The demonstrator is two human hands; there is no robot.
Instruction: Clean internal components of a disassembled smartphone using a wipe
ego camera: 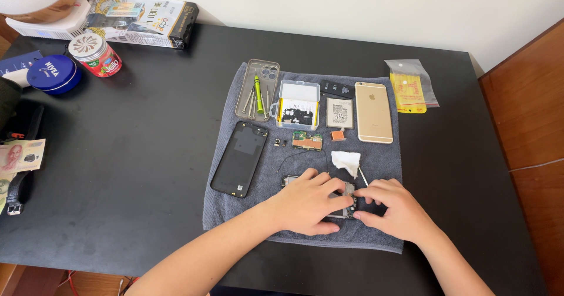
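Both my hands rest on an opened phone body (348, 199) lying at the near edge of a grey towel (235, 208). My left hand (305, 202) covers its left half, fingers pressing down on it. My right hand (393, 205) holds its right end, fingertips pinching near the middle. A thin black cable (294, 155) curls away from the phone. Just beyond lie a white wipe (346, 161), a green circuit board (308, 140) and a tiny camera module (277, 142).
On the towel: a black back cover (239, 158), a clear phone case with screwdrivers (257, 90), a small parts box (298, 105), a battery (339, 112), a gold phone (373, 112). A yellow bag (409, 87) lies right; tins (54, 74), a jar and banknotes lie left.
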